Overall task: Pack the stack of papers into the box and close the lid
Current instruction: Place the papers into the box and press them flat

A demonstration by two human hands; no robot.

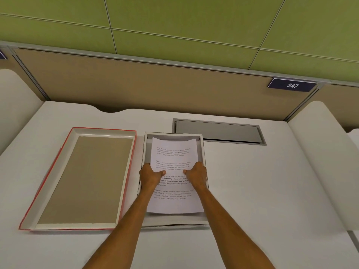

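A white open box (204, 150) stands on the desk in the middle of the view. Inside its walls is the stack of printed papers (173, 152), bowed slightly, with its near edge above the box's front rim. My left hand (150, 176) grips the stack's left edge, thumb on top of the sheet. Opposite it, my right hand (197, 174) grips the right edge the same way. The lid (85, 179), red outside with a brown inner face, lies upside down on the desk just left of the box.
A grey cable hatch (218, 132) is set into the white desk (252, 191) behind the box. A tan partition (155, 88) with a plate marked 247 (292, 85) closes the back. Curved white dividers rise at both sides.
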